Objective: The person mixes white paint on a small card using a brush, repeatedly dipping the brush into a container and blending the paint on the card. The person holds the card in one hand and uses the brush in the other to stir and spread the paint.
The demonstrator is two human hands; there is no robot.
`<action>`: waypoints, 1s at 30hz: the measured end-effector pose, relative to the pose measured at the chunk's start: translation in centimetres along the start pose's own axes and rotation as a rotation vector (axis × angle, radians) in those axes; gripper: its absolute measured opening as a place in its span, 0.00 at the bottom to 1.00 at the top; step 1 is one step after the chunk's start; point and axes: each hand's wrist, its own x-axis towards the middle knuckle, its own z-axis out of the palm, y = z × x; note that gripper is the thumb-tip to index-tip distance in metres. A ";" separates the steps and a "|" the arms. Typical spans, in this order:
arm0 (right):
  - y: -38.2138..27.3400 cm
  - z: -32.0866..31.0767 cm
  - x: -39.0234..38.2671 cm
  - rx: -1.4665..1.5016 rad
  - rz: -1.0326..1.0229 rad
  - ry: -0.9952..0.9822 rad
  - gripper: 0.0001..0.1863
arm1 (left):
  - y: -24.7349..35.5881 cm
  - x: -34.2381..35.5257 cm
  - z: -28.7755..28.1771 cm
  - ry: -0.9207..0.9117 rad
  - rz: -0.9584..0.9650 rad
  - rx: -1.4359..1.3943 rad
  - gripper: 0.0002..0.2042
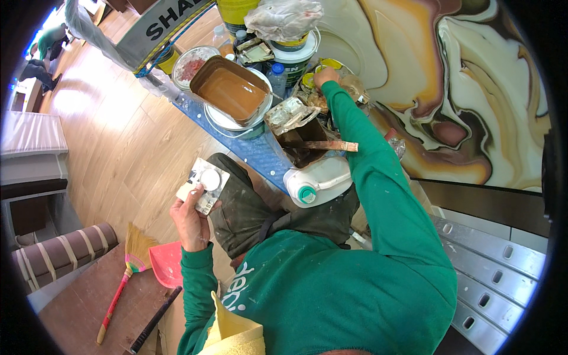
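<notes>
My left hand point(192, 223) is closed around a small flat off-white piece with paint smears and a round white disc point(209, 180) on it, held out over the floor beside my knee. My right arm stretches forward across the blue-covered surface. At its far end my right hand point(327, 76) is closed among small tins with yellow lids point(308, 81); its fingertips are hidden. Nearer me stands an open dark brown container point(302, 155) with a paint-stained stick point(325, 145) across it. A white jug with a teal cap point(306, 194) lies next to my legs.
A tub of brown paint point(234, 89) rests on a lidded white bucket point(258, 121). Behind are more buckets and a blue-capped bottle point(277, 77). A marbled panel point(473, 77) stands at right, above a metal ladder point(503, 278). A broom point(121, 290) and pink dustpan point(167, 264) lie left.
</notes>
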 end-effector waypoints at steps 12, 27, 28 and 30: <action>0.9 0.0 1.8 -0.003 0.052 -0.035 0.19 | 1.1 0.3 1.1 -0.022 -0.008 -0.027 0.12; -0.8 -1.1 1.1 0.085 0.044 0.122 0.17 | 4.0 3.1 1.4 -0.062 -0.038 -0.015 0.11; -0.7 -1.1 1.1 0.102 0.059 0.092 0.16 | 4.4 3.6 1.7 -0.065 -0.045 -0.006 0.11; -0.3 -1.1 0.9 0.206 0.122 0.020 0.13 | 5.2 4.5 2.3 -0.095 -0.037 -0.012 0.11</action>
